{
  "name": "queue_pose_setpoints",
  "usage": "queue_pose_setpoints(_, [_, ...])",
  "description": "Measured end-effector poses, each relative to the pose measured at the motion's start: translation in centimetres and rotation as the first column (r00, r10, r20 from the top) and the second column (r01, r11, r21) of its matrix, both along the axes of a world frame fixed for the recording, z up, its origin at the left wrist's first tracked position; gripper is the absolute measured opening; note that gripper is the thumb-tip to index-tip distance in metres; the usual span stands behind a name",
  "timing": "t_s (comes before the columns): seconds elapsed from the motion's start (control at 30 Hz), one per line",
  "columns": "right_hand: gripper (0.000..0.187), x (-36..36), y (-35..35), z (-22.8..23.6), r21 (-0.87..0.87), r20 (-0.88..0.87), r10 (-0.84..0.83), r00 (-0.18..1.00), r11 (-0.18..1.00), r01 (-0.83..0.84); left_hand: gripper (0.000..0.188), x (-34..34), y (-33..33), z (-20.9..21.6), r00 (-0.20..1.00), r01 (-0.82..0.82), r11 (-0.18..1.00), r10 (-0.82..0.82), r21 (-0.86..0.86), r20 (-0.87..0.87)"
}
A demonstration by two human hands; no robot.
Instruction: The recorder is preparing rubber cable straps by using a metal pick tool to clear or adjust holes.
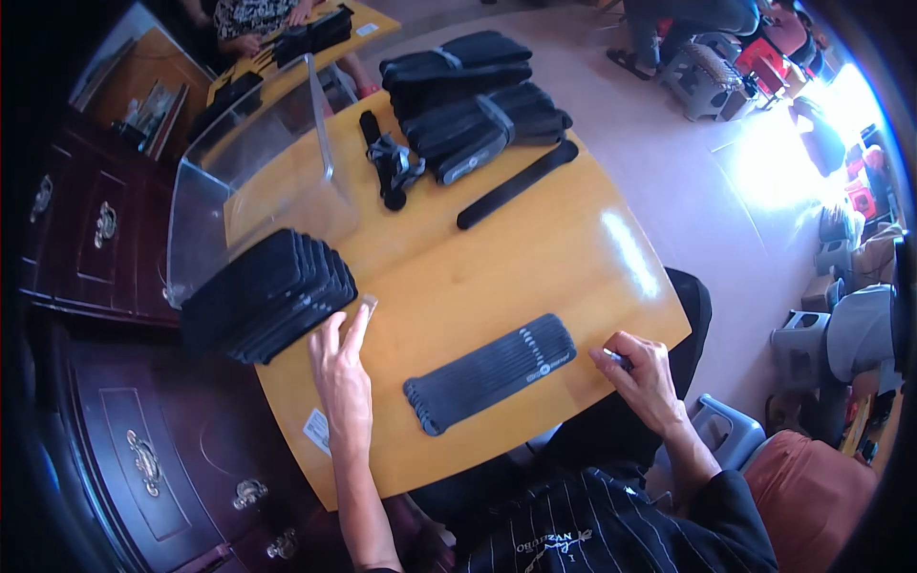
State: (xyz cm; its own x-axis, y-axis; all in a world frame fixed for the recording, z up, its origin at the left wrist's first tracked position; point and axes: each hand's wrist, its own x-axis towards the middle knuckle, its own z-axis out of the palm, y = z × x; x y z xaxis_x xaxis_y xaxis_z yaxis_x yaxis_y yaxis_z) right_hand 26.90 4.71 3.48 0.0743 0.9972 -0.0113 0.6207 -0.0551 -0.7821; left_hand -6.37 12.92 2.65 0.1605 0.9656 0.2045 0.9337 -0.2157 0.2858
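Left hand (341, 372) — fingers extended, small translucent piece (370, 304) at the tips, grip unclear. Right hand (644, 375) pinches a small pale item (617, 359). Black strap bundle (487, 374) lies flat on the surface (458, 277) between — likely for two-sided reach.

To your left, you have a dark reddish wooden cabinet (110, 392) with ornate metal handles (147, 462); beyond your wooden table (478, 267) stretches a pale floor (621, 143). On your right, grey stools (800, 336) stand near bright glare (783, 158), perhaps daylight.
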Motion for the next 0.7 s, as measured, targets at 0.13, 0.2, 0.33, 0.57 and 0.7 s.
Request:
queue_pose_setpoints(0.13, [0.022, -0.1, 0.5, -0.1, 0.042, 0.049, 0.045, 0.998, 0.998, -0.047, 0.036, 3.1, -4.4, -0.9, 0.993, -0.106, 0.968, 0.091, 0.227, 0.073])
queue_pose_setpoints(0.2, [0.024, -0.9, 0.9, -0.2, 0.030, 0.104, 0.151, 0.983, 0.987, -0.155, 0.046, 5.7, -8.1, -0.5, 0.999, 0.050, 0.997, -0.050, 0.066, 0.002])
queue_pose_setpoints(0.33, [0.028, -3.4, 3.4, -1.3, 0.026, 0.335, 0.296, 0.895, 0.946, -0.322, 0.058, 7.5, -7.4, -2.0, 0.998, 0.056, 0.981, -0.052, -0.187, 0.027])
queue_pose_setpoints(0.57, [0.029, -4.1, 4.7, -1.9, -0.093, 0.381, 0.307, 0.872, 0.951, -0.294, 0.066, 7.7, -6.7, -2.9, 0.994, 0.035, 0.977, -0.055, -0.209, -0.092])
queue_pose_setpoints(0.7, [0.032, -3.7, 5.1, -2.2, -0.096, 0.389, 0.308, 0.868, 0.951, -0.294, 0.066, 8.1, -6.5, -3.4, 0.995, 0.026, 0.982, -0.043, -0.188, -0.086])
